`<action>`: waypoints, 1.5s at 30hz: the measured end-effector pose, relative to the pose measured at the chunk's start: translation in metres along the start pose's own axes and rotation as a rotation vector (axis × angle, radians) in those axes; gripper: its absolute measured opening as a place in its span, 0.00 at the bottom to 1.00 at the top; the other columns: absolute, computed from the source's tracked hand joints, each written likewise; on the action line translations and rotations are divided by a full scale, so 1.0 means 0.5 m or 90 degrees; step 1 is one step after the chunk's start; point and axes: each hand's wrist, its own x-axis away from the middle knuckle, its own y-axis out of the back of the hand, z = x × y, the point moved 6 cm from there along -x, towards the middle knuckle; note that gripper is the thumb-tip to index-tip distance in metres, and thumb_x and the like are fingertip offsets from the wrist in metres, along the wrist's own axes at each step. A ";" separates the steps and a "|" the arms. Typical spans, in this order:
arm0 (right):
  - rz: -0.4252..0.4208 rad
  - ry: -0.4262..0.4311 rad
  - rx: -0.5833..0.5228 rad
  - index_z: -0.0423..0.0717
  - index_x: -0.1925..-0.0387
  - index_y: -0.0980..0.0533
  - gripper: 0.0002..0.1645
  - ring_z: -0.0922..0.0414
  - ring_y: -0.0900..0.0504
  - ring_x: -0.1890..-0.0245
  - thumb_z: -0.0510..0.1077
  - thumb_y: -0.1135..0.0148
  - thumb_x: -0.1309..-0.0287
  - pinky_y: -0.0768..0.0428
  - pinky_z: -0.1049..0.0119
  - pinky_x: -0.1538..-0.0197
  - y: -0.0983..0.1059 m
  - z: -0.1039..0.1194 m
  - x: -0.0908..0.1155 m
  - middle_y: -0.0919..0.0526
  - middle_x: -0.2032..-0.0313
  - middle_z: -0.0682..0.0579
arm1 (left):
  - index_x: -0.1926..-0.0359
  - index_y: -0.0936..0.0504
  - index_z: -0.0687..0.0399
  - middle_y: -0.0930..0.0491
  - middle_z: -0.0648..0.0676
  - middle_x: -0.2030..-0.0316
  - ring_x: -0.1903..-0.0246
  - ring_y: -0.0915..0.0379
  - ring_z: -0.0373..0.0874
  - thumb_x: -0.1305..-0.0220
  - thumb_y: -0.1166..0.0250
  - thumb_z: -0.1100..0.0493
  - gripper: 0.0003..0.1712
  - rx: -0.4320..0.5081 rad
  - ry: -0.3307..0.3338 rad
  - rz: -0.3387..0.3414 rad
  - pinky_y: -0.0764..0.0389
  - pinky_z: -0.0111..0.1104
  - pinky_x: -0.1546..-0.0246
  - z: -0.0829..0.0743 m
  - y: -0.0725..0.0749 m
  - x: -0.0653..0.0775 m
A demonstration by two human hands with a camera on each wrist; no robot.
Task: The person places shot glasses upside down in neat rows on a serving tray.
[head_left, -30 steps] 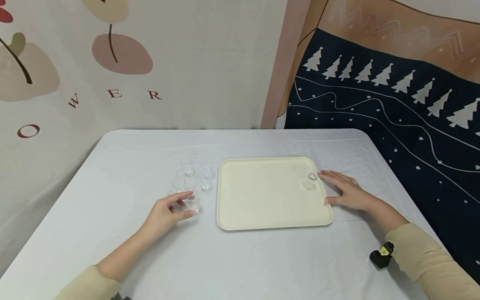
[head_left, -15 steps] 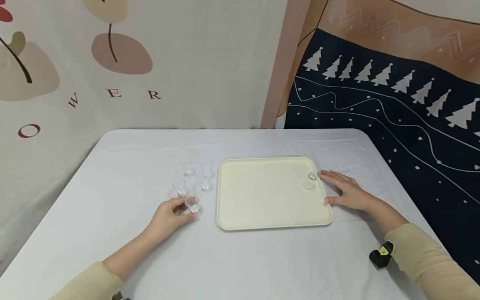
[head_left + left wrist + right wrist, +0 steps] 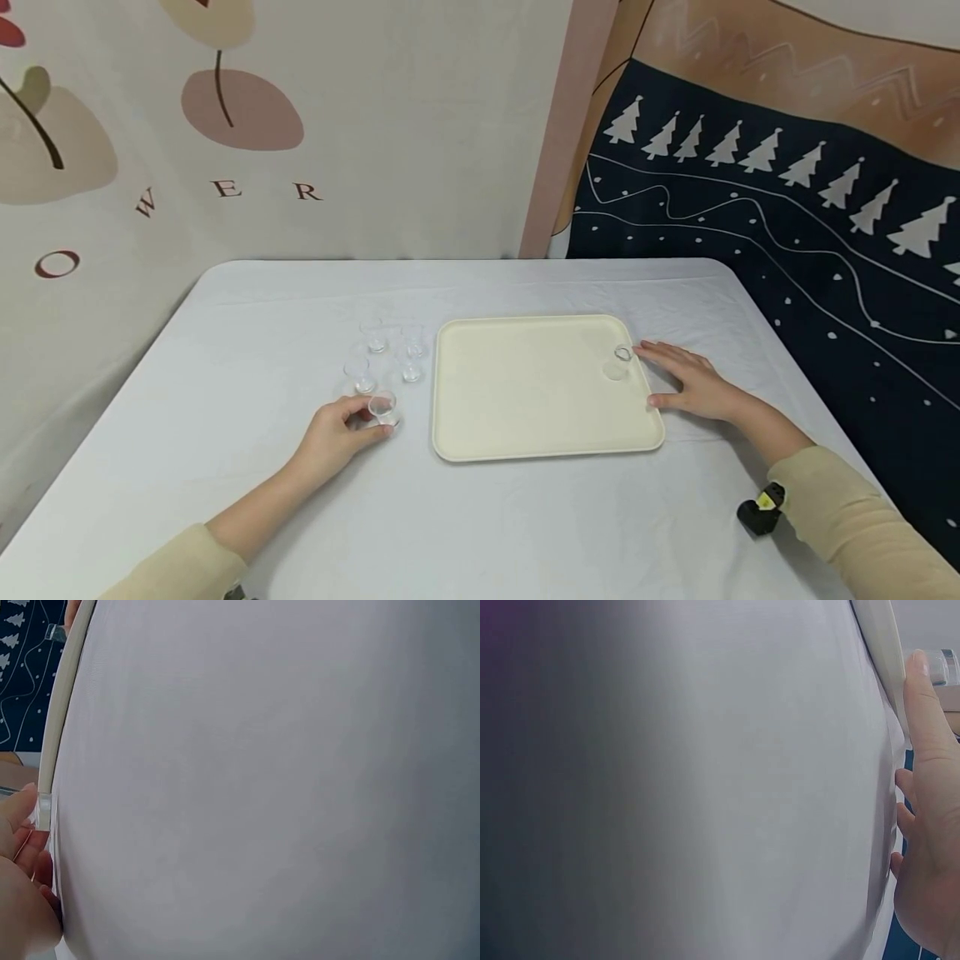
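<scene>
My left hand (image 3: 337, 433) holds a small clear glass cup (image 3: 383, 408) between thumb and fingers, on the white tablecloth left of the tray. The same cup (image 3: 44, 812) shows at the fingertips in the left wrist view. Just beyond it stand several similar clear cups, among them a near-left cup (image 3: 362, 377). Over at the right, my right hand (image 3: 693, 383) has its fingers spread, with fingertips at the right rim of the cream tray (image 3: 540, 392). Another clear cup (image 3: 617, 367) stands on the tray beside those fingertips.
A white cloth (image 3: 540, 525) covers the table. Behind it hangs a pale printed curtain (image 3: 420, 133), and a dark tree-patterned fabric (image 3: 720, 217) hangs at the right. A black device (image 3: 760, 515) is worn at the right wrist.
The left index finger has come down from the cup's top to behind it, and the left forearm has shifted slightly. The right hand and the tray have stayed put.
</scene>
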 end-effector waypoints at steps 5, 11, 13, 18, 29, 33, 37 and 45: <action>-0.005 0.001 -0.001 0.50 0.29 0.41 0.49 0.34 0.53 0.32 0.59 0.32 0.48 0.57 0.30 0.41 0.000 0.000 0.000 0.46 0.30 0.36 | 0.61 0.15 0.60 0.24 0.51 0.69 0.68 0.32 0.45 0.51 0.24 0.61 0.15 0.013 0.006 -0.005 0.30 0.30 0.69 -0.005 0.007 0.002; -0.004 0.001 -0.002 0.50 0.29 0.41 0.49 0.34 0.53 0.31 0.59 0.32 0.48 0.58 0.30 0.40 -0.002 -0.002 -0.002 0.46 0.30 0.37 | 0.59 0.15 0.57 0.21 0.50 0.70 0.73 0.33 0.42 0.51 0.24 0.59 0.16 0.047 0.026 0.002 0.30 0.29 0.74 -0.014 0.011 0.000; -0.002 0.001 0.001 0.50 0.29 0.41 0.49 0.34 0.53 0.31 0.59 0.32 0.48 0.58 0.30 0.40 -0.002 -0.004 -0.002 0.46 0.30 0.37 | 0.59 0.15 0.56 0.21 0.49 0.70 0.74 0.34 0.42 0.51 0.24 0.58 0.16 0.051 0.030 0.005 0.31 0.29 0.76 -0.020 0.011 -0.002; 0.000 0.002 0.004 0.50 0.29 0.41 0.48 0.34 0.53 0.31 0.59 0.32 0.47 0.58 0.30 0.40 -0.002 -0.004 -0.002 0.46 0.30 0.37 | 0.58 0.15 0.55 0.20 0.49 0.69 0.75 0.37 0.43 0.51 0.24 0.57 0.17 0.048 0.029 0.005 0.35 0.30 0.77 -0.040 0.012 -0.010; -0.001 0.004 0.008 0.50 0.29 0.41 0.48 0.34 0.53 0.31 0.59 0.32 0.47 0.57 0.30 0.40 -0.001 -0.003 0.000 0.46 0.30 0.37 | 0.58 0.15 0.55 0.19 0.49 0.67 0.70 0.35 0.47 0.49 0.25 0.58 0.16 0.073 -0.024 -0.016 0.35 0.30 0.73 -0.079 0.003 -0.037; 0.000 0.002 0.009 0.50 0.29 0.41 0.48 0.34 0.53 0.31 0.59 0.32 0.47 0.57 0.30 0.40 0.000 -0.002 0.002 0.46 0.30 0.36 | 0.58 0.15 0.54 0.19 0.50 0.67 0.69 0.33 0.50 0.49 0.25 0.59 0.15 0.078 -0.047 -0.026 0.35 0.30 0.72 -0.097 -0.002 -0.048; 0.004 0.001 0.009 0.51 0.29 0.42 0.49 0.33 0.53 0.32 0.59 0.33 0.47 0.57 0.30 0.40 0.001 0.004 0.002 0.46 0.30 0.36 | 0.56 0.15 0.56 0.19 0.52 0.66 0.65 0.30 0.55 0.49 0.25 0.61 0.17 0.087 -0.069 -0.034 0.33 0.31 0.67 -0.115 -0.007 -0.056; 0.001 -0.004 0.014 0.49 0.29 0.42 0.49 0.34 0.53 0.31 0.59 0.32 0.48 0.57 0.30 0.40 0.000 0.004 0.002 0.46 0.30 0.36 | 0.54 0.16 0.61 0.17 0.52 0.62 0.63 0.28 0.50 0.49 0.26 0.65 0.18 0.133 -0.143 -0.053 0.32 0.33 0.66 -0.156 -0.021 -0.074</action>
